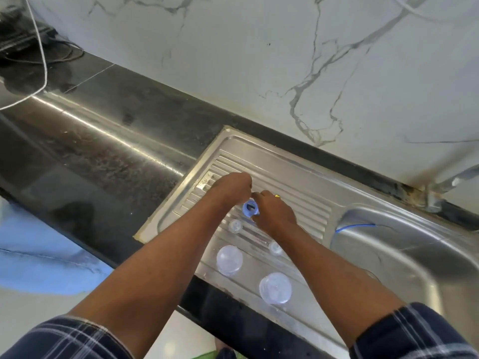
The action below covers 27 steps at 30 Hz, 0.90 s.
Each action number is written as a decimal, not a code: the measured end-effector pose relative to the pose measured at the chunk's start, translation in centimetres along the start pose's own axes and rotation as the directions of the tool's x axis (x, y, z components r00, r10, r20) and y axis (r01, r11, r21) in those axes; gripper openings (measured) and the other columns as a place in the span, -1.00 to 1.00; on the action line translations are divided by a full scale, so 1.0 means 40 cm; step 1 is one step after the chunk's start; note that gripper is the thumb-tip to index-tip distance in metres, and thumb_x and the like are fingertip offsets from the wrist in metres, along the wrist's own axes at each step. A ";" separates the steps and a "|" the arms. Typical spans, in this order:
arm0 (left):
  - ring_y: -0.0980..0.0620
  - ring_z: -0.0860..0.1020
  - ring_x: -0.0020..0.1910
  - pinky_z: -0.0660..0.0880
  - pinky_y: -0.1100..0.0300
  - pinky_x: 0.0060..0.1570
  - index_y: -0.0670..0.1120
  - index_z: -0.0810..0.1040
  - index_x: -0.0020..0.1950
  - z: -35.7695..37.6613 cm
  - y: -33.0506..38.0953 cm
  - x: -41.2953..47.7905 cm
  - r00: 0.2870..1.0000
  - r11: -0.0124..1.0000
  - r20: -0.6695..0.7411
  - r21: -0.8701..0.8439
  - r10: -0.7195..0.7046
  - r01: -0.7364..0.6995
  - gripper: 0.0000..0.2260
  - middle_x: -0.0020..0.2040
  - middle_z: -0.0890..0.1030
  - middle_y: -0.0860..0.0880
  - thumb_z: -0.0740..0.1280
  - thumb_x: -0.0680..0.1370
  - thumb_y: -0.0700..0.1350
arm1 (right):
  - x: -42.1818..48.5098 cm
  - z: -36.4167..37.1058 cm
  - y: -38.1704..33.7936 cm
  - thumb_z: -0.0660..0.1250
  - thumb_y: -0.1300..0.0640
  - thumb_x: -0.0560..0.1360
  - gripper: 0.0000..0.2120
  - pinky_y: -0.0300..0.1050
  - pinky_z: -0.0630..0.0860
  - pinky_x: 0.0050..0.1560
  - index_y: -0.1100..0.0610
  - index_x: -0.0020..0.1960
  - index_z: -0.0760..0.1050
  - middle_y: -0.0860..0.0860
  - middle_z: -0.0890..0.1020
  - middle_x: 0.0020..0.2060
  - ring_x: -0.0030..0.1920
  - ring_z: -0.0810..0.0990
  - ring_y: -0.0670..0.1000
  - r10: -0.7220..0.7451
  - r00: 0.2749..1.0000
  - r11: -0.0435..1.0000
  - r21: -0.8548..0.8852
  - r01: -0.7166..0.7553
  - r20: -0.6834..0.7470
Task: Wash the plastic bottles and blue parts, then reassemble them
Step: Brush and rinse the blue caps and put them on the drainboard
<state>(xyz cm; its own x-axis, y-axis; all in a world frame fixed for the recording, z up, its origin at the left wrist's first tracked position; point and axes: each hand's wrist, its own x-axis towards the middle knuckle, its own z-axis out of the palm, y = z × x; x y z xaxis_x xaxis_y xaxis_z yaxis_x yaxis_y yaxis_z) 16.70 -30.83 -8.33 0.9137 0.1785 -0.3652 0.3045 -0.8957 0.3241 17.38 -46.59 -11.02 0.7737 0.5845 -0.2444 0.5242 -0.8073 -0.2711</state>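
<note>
Two clear plastic bottles stand upside down on the steel drainboard [298, 182], one on the left [229, 259] and one nearer the front [275, 287]. Two small clear caps lie beside them, one at the left [235, 225] and one at the right [275, 248]. My right hand [274, 215] grips a blue ring-shaped part [250, 208] over the ridges. My left hand [232, 189] is held just above and left of it, fingers curled down; what they hold is hidden. A bit of yellow [277, 196] peeks from behind my right hand.
The sink basin [404, 257] lies to the right, with a blue tube [355, 226] over its rim and a tap [445, 181] at the back. Black countertop [90, 141] runs left, with cables [39, 47] at the far end. A marble wall rises behind.
</note>
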 end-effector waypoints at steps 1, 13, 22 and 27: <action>-0.13 0.59 0.15 0.54 -0.03 0.16 -0.04 0.59 0.23 -0.001 0.008 0.002 1.000 1.000 -0.005 0.018 0.005 -0.005 -0.77 0.17 0.64 -0.04 0.26 0.61 -0.11 | -0.005 -0.003 0.007 0.35 0.09 0.54 -0.53 0.00 0.53 -0.06 -0.07 0.42 0.38 -0.02 0.49 0.27 0.19 0.53 0.14 0.003 1.000 1.000 0.020 -0.003 -0.010; -0.22 0.59 0.16 0.55 -0.03 0.13 -0.12 0.58 0.17 0.152 0.495 0.030 0.903 0.901 0.147 0.111 0.403 -0.420 -0.77 0.17 0.62 -0.15 0.30 0.55 -0.08 | -0.345 -0.053 0.495 0.33 0.15 0.51 -0.86 0.02 0.51 0.06 0.13 -0.03 0.66 0.12 0.70 -0.01 0.07 0.62 0.21 0.488 0.868 0.857 0.242 -0.455 -0.097; -0.17 0.63 0.03 0.57 0.00 0.04 -0.15 0.61 0.02 0.426 0.742 0.019 0.830 0.871 0.379 0.108 0.410 -0.479 -0.87 0.05 0.66 -0.17 0.31 0.55 -0.15 | -0.595 0.079 0.783 0.32 0.21 0.47 -0.80 -0.05 0.57 0.05 0.02 -0.07 0.69 0.07 0.72 -0.01 0.07 0.66 0.15 0.639 0.758 0.715 0.265 -0.647 0.128; -0.14 0.62 0.09 0.56 -0.03 0.14 -0.13 0.64 0.18 0.483 0.736 0.016 0.857 0.909 0.418 0.144 0.302 -0.391 -0.76 0.15 0.65 -0.13 0.26 0.60 -0.12 | -0.547 0.171 0.766 0.33 0.17 0.52 -0.72 -0.04 0.54 0.12 -0.05 0.17 0.63 0.01 0.61 0.21 0.20 0.59 0.10 0.262 0.898 0.929 0.158 -0.334 0.353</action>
<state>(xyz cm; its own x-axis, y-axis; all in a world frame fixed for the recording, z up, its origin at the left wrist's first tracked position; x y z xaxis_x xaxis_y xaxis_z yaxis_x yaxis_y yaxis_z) 21.06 -64.95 -15.87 0.7623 -0.2876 -0.5799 -0.1189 -0.9428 0.3114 14.10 -83.55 -20.36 0.7065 0.3419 -0.6197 0.1725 -0.9324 -0.3176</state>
